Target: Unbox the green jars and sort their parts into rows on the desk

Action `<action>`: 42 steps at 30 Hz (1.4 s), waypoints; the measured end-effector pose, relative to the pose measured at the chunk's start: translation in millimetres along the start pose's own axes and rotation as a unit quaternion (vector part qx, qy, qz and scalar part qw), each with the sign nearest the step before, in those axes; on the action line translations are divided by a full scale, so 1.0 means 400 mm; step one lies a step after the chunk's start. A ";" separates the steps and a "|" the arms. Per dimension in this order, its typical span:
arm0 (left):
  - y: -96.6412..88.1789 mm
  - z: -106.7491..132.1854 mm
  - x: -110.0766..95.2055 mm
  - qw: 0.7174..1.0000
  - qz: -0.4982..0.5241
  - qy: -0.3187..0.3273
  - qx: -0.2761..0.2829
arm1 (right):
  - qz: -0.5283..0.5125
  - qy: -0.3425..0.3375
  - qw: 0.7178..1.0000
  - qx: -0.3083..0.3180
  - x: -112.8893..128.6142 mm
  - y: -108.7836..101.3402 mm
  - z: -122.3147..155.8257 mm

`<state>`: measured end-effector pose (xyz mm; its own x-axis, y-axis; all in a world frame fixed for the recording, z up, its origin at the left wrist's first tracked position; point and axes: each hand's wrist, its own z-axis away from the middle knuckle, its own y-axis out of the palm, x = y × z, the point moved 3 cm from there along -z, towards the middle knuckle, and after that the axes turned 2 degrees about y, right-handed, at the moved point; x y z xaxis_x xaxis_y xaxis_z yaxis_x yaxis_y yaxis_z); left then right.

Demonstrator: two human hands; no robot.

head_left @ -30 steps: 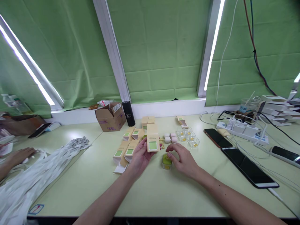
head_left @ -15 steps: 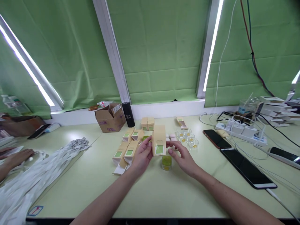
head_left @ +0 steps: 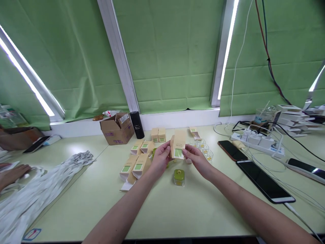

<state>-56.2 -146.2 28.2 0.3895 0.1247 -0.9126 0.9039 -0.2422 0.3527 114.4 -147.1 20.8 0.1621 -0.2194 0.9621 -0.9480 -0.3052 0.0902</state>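
A small tan paper box (head_left: 178, 144) with a green window is held up over the table between my two hands. My left hand (head_left: 160, 157) pinches its left edge. On the opposite edge, the thumb and fingers of my right hand (head_left: 199, 162) grip it near the bottom corner. Below the box stands a small clear jar with a green lid (head_left: 179, 177). Several like boxes (head_left: 141, 165) lie to the left of my left hand, some with flaps open. Beyond my right hand are several clear jars (head_left: 209, 156) with yellow in them. Other small items behind the hands are partly hidden.
Two upright boxes (head_left: 158, 135), a flattened box (head_left: 195, 133), a brown carton (head_left: 117, 129) and a black cylinder (head_left: 137, 124) stand farther back. Phones (head_left: 264, 181), a power strip (head_left: 257, 144) and cables lie right. At left are white straps (head_left: 50, 193) and another person's hand (head_left: 16, 174).
The box has tilted and turned slightly, so one side face shows. My right hand has closed onto its right edge. The green-lidded jar stays put.
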 end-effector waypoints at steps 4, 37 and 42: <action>-0.019 0.000 0.008 0.997 -0.031 0.040 -0.050 | -0.037 0.020 0.998 -0.036 -0.007 -0.002 -0.034; -0.011 0.057 0.036 0.989 -0.103 0.108 -0.015 | -0.018 -0.034 0.997 -0.067 -0.062 0.036 -0.033; 0.000 0.064 0.030 0.990 -0.096 0.099 -0.022 | -0.009 -0.028 0.997 -0.070 -0.064 0.036 -0.030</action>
<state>-56.1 -169.2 12.1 0.2329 0.3514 -0.9068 0.9698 -0.1539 0.1895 93.2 -134.7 0.5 0.1917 -0.2678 0.9442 -0.9729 -0.1786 0.1468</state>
